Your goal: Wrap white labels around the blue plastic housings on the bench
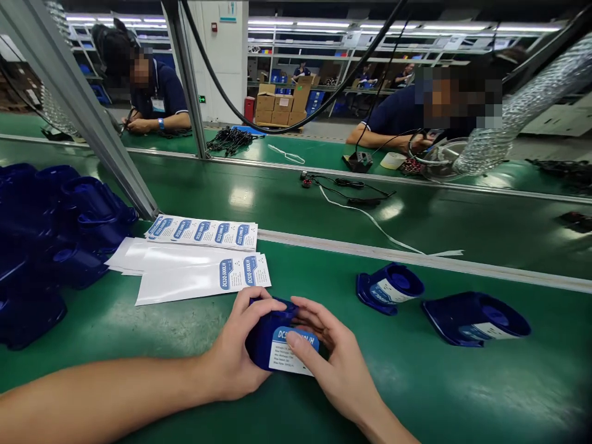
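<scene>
Between my hands is a dark blue plastic housing (259, 346), held just over the green bench. My left hand (235, 351) wraps round its left side and top. A white and blue label (287, 356) lies against its front, and the thumb of my right hand (340, 364) presses on that label while the other fingers curl behind the housing. The label's right end reaches past the housing's visible edge. Left of my hands lie label sheets (185, 280), one with two labels on it. Two labelled blue housings (402, 280) (490, 308) rest on the right.
Many unlabelled blue housings (92, 203) are piled at the left. A metal post (102, 117) rises behind them. Beyond a pale strip (370, 250) runs a green belt with black cables (356, 191). Two people (160, 92) (393, 114) work across from me.
</scene>
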Motion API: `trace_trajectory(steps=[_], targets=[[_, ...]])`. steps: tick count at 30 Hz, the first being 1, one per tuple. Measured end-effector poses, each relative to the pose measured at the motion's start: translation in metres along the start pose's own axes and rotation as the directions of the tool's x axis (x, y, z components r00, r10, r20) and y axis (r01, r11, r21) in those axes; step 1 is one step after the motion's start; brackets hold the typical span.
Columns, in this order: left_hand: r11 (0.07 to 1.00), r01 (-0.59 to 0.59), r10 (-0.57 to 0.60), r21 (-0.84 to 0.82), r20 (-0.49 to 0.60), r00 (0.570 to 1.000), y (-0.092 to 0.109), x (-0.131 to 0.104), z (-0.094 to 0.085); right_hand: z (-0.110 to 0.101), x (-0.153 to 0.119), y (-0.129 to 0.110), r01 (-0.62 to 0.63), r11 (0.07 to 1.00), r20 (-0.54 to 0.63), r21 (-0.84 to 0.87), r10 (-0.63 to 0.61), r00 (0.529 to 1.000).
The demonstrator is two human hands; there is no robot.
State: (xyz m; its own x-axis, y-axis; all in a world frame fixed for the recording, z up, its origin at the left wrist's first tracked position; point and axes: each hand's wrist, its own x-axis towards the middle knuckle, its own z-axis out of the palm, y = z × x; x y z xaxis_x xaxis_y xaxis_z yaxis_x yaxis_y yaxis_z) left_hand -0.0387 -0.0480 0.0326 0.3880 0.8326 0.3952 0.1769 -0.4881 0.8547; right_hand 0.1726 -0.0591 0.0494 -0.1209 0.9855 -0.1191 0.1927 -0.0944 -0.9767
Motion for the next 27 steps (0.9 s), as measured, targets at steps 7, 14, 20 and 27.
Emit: trace_trajectory(steps=[7,14,20,27], targets=[[0.992,-0.066,0.068,0.108,-0.01,0.998,-0.002,-0.005,0.001,0.014,-0.004,-0.001,-0.066,0.997,0.003,0.045,0.066,0.998],[0.998,-0.016,0.018,0.054,-0.032,0.999,0.002,0.0,-0.001,0.013,-0.004,-0.007,-0.072,0.992,0.067,-0.099,0.079,0.995],[0.999,-0.033,0.034,0.037,-0.019,0.999,0.0,0.0,-0.001,0.011,-0.006,-0.014,-0.057,0.996,0.122,-0.074,0.065,0.99],[0.993,-0.051,0.053,0.103,-0.01,0.999,0.0,0.001,0.0,0.007,0.003,-0.014,-0.021,0.999,0.149,0.039,0.015,0.989]])
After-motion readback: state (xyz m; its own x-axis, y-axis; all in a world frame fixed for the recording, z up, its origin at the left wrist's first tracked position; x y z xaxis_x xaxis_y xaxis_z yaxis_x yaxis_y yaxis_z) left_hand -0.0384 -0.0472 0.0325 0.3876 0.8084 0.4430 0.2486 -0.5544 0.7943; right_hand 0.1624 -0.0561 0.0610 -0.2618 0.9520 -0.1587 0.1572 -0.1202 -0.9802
